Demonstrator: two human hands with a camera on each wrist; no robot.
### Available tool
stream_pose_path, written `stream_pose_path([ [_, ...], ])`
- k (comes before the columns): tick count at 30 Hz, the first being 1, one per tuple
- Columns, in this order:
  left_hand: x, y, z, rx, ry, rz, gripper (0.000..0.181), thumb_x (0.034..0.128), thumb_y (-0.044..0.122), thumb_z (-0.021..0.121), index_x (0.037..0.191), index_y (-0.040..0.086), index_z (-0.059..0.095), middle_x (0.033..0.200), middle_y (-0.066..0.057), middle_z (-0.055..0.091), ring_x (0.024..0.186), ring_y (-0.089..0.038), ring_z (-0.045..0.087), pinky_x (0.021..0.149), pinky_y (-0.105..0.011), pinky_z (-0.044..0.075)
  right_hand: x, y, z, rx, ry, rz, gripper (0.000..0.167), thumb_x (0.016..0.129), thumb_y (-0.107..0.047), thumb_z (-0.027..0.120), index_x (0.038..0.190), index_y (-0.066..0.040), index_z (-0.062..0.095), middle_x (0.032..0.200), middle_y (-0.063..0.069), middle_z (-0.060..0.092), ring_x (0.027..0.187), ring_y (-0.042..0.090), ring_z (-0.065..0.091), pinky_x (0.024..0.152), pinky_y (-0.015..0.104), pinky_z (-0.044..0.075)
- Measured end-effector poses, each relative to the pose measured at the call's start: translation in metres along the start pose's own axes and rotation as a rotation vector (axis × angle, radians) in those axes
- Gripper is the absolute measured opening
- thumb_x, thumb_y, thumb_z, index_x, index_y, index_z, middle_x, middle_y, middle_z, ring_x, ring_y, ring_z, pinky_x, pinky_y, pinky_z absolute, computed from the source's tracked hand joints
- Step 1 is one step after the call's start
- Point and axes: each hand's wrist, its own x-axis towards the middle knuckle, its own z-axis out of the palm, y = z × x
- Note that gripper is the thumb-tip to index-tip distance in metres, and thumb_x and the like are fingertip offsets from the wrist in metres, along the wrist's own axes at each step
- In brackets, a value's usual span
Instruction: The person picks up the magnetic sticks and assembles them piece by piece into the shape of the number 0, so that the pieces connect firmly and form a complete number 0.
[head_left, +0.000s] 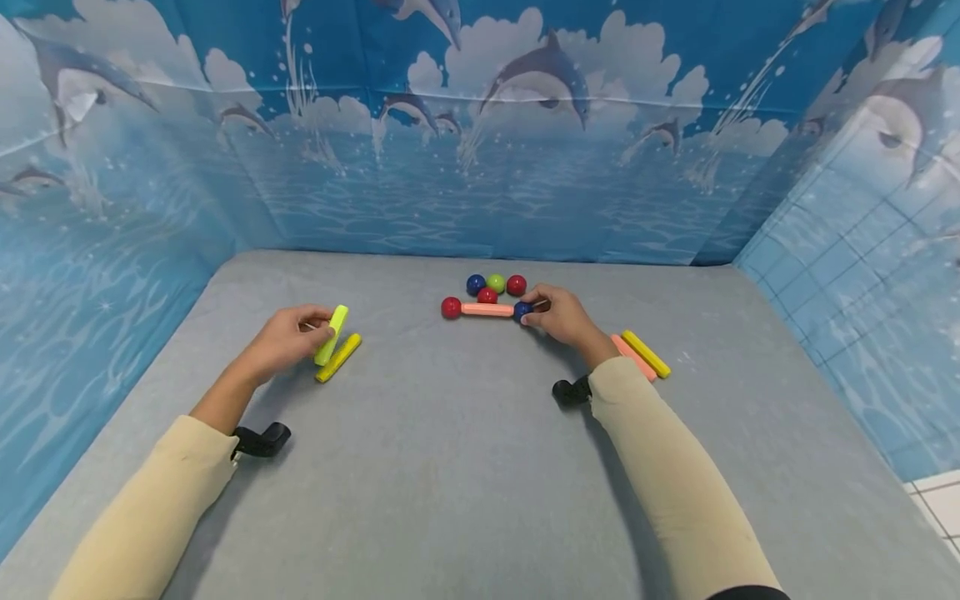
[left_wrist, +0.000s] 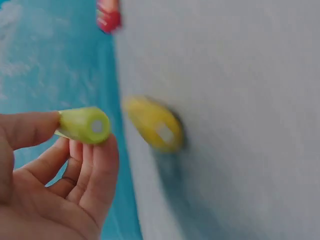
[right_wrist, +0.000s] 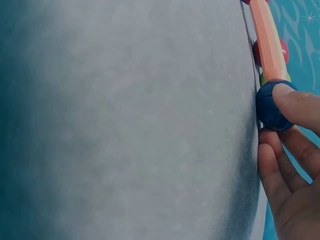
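My left hand (head_left: 294,340) pinches a yellow-green rod (head_left: 332,335) between thumb and fingers, above the table. A pale disc shows in the rod's end (left_wrist: 97,126) in the left wrist view. Just beside it a darker yellow rod (head_left: 338,358) lies on the table. My right hand (head_left: 561,315) pinches a blue ball (right_wrist: 272,106) at the right end of an orange rod (head_left: 487,309). At that rod's other end sits a red ball (head_left: 451,307). Behind the rod, a second red ball (head_left: 487,296) is close to it; whether they touch I cannot tell.
At the back, another blue ball (head_left: 476,285), a green ball (head_left: 496,283) and a third red ball (head_left: 516,285) stand in a row. Past my right wrist lie an orange rod (head_left: 634,358) and a yellow rod (head_left: 647,354) on the grey table (head_left: 450,467). A dolphin-print curtain (head_left: 480,183) borders the table.
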Motion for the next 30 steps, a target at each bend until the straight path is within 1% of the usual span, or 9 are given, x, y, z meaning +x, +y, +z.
stream_pose_path([
  [2, -0.003, 0.010, 0.001, -0.097, -0.020, 0.005, 0.048, 0.1023, 0.022, 0.052, 0.145, 0.002, 0.045, 0.135, -0.022, 0.052, 0.120, -0.035, 0.055, 0.089, -0.042, 0.055, 0.000, 0.000, -0.001, 0.001, 0.007, 0.000, 0.026, 0.094, -0.012, 0.067, 0.121, -0.012, 0.065, 0.126, 0.014, 0.061, 0.114, 0.030, 0.060, 0.081, 0.036, 0.053],
  [3, -0.005, 0.016, 0.002, -0.128, -0.027, 0.010, 0.047, 0.1019, 0.022, 0.053, 0.144, 0.003, 0.046, 0.134, -0.021, 0.052, 0.119, -0.034, 0.055, 0.090, -0.042, 0.055, 0.001, 0.000, -0.001, 0.003, 0.008, -0.003, 0.026, 0.094, -0.012, 0.067, 0.120, -0.012, 0.065, 0.127, 0.014, 0.061, 0.114, 0.030, 0.060, 0.082, 0.037, 0.053],
  [6, -0.009, 0.030, 0.008, -0.173, -0.045, 0.014, 0.045, 0.1010, 0.022, 0.055, 0.142, 0.003, 0.048, 0.133, -0.020, 0.053, 0.117, -0.032, 0.057, 0.091, -0.042, 0.054, 0.001, 0.000, -0.002, 0.009, 0.011, -0.010, 0.026, 0.094, -0.012, 0.067, 0.120, -0.012, 0.065, 0.127, 0.014, 0.061, 0.115, 0.031, 0.061, 0.084, 0.039, 0.053],
  [9, -0.013, 0.039, 0.016, -0.201, -0.054, 0.025, 0.046, 0.1014, 0.020, 0.054, 0.143, 0.003, 0.046, 0.134, -0.020, 0.053, 0.116, -0.031, 0.057, 0.091, -0.041, 0.053, 0.001, 0.000, -0.002, 0.011, 0.008, -0.017, 0.026, 0.094, -0.011, 0.067, 0.120, -0.011, 0.065, 0.127, 0.015, 0.061, 0.115, 0.031, 0.061, 0.083, 0.038, 0.053],
  [15, -0.015, 0.044, 0.031, -0.288, -0.056, 0.115, 0.053, 0.1001, 0.010, 0.053, 0.151, 0.006, 0.037, 0.132, -0.024, 0.055, 0.106, -0.024, 0.061, 0.084, -0.042, 0.057, -0.001, -0.001, -0.001, 0.010, 0.012, -0.003, 0.026, 0.093, -0.011, 0.068, 0.119, -0.011, 0.065, 0.127, 0.014, 0.061, 0.115, 0.031, 0.061, 0.078, 0.035, 0.052],
  [17, -0.015, 0.044, 0.035, -0.311, -0.056, 0.133, 0.054, 0.0994, 0.009, 0.053, 0.151, 0.006, 0.037, 0.131, -0.025, 0.055, 0.103, -0.023, 0.062, 0.082, -0.042, 0.058, -0.001, -0.001, -0.001, 0.004, 0.010, -0.005, 0.027, 0.093, -0.011, 0.068, 0.120, -0.011, 0.065, 0.128, 0.015, 0.061, 0.115, 0.031, 0.061, 0.077, 0.034, 0.052],
  [21, -0.011, 0.046, 0.043, -0.339, -0.071, 0.139, 0.054, 0.0991, 0.010, 0.054, 0.151, 0.007, 0.038, 0.131, -0.024, 0.055, 0.101, -0.021, 0.064, 0.083, -0.043, 0.059, -0.001, -0.001, 0.000, 0.007, 0.009, -0.001, 0.028, 0.094, -0.011, 0.067, 0.121, -0.011, 0.065, 0.129, 0.015, 0.060, 0.116, 0.032, 0.061, 0.076, 0.033, 0.052],
  [25, -0.007, 0.048, 0.051, -0.351, -0.092, 0.123, 0.054, 0.0995, 0.012, 0.054, 0.151, 0.008, 0.038, 0.131, -0.023, 0.055, 0.099, -0.019, 0.066, 0.084, -0.043, 0.059, 0.000, -0.002, 0.000, 0.010, 0.013, -0.001, 0.026, 0.094, -0.011, 0.067, 0.120, -0.012, 0.065, 0.128, 0.014, 0.061, 0.116, 0.031, 0.061, 0.078, 0.035, 0.052],
  [30, 0.000, 0.055, 0.062, -0.357, -0.106, 0.102, 0.054, 0.0997, 0.011, 0.054, 0.151, 0.008, 0.037, 0.130, -0.024, 0.058, 0.097, -0.021, 0.066, 0.083, -0.040, 0.060, 0.000, -0.001, 0.001, 0.006, 0.007, -0.009, 0.027, 0.093, -0.010, 0.067, 0.120, -0.010, 0.064, 0.128, 0.016, 0.060, 0.116, 0.032, 0.061, 0.080, 0.035, 0.052],
])
